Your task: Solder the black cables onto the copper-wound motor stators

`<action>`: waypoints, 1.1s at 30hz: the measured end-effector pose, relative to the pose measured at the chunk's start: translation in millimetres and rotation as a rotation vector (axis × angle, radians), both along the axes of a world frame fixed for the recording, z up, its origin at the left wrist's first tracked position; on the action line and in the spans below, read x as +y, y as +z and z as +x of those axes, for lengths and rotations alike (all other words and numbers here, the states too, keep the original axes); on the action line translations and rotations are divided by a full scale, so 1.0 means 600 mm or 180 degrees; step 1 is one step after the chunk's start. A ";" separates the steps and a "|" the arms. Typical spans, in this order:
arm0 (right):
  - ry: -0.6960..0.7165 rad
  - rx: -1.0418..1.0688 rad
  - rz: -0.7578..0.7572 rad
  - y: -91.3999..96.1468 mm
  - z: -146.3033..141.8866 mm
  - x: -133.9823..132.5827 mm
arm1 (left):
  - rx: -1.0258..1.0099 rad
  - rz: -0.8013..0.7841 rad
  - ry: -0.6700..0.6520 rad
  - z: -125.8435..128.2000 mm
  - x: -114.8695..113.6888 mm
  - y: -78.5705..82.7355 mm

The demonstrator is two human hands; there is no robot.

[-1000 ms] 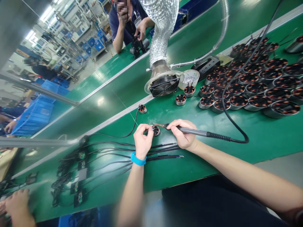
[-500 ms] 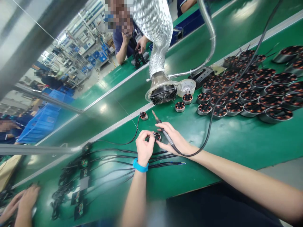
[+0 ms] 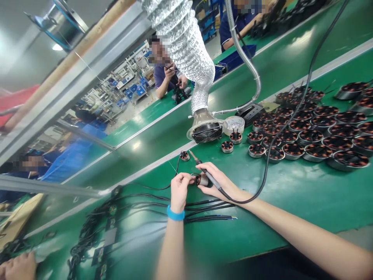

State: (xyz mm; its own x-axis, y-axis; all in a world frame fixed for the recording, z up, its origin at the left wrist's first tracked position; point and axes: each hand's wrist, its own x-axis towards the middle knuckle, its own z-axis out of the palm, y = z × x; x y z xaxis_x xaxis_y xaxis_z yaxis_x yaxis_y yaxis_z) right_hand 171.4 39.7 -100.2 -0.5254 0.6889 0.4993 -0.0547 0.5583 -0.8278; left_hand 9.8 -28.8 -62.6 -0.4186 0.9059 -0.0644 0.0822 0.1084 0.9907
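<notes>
My right hand [image 3: 219,182] is closed around a soldering iron [image 3: 212,178], its tip pointing up and left. The fingers of that hand also touch a small round motor part [image 3: 202,180] with copper windings, tilted on its side. Facing it, my left hand [image 3: 179,189], with a blue wristband, is pinched at the part's left edge. A thin solder wire [image 3: 172,166] runs down to this hand; whether the fingertips also grip a lead is hidden. Just beyond stands another small motor part [image 3: 184,156] with a black cable attached.
A fume extractor fan [image 3: 207,133] hangs on a foil duct behind my hands. Many wound motor parts [image 3: 293,151] fill the right side. Black cables [image 3: 210,218] lie under my left wrist. A translucent tub [image 3: 234,125] stands by the fan. Co-workers sit across and at left.
The motor part between my hands has tipped from facing up onto its side. My left fingers remain pinched beside it. The view has shifted, so the scene sits lower and further right.
</notes>
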 end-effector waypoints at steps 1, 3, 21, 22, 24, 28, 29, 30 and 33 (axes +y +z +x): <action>-0.0041 0.0009 0.0019 0.002 0.001 0.001 | -0.0192 -0.0089 0.0023 -0.002 0.001 0.000; -0.0089 0.0004 0.0080 0.004 0.003 0.005 | -0.0335 -0.0238 0.0028 -0.006 0.002 0.002; 0.0367 -0.0623 0.0742 0.034 0.044 0.028 | 0.1536 -0.0615 -0.0883 -0.020 -0.003 0.006; 0.0360 -0.0614 0.0770 0.033 0.043 0.026 | 0.1548 -0.0638 -0.0993 -0.020 -0.002 0.004; 0.0356 -0.0592 0.0798 0.032 0.042 0.024 | 0.1517 -0.0637 -0.1164 -0.021 0.001 0.000; 0.0438 -0.0698 0.0777 0.032 0.044 0.026 | 0.1498 -0.0683 -0.1211 -0.021 0.008 0.000; 0.0458 -0.0729 0.0767 0.032 0.044 0.027 | 0.1574 -0.0733 -0.1211 -0.022 0.008 0.002; 0.0477 -0.0746 0.0759 0.033 0.045 0.028 | 0.1686 -0.0786 -0.1218 -0.023 0.009 0.004; 0.0482 -0.0785 0.0787 0.031 0.044 0.030 | 0.2064 -0.0899 -0.1284 -0.026 0.012 0.009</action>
State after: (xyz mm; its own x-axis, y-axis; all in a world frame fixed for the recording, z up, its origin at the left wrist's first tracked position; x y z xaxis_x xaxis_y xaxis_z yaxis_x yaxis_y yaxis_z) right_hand 197.9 57.9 -81.4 -0.7372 0.4688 0.4866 0.0323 0.7438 -0.6676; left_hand -5.8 -21.8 -57.4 -0.0960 0.9808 -0.1700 0.7163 0.1867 0.6724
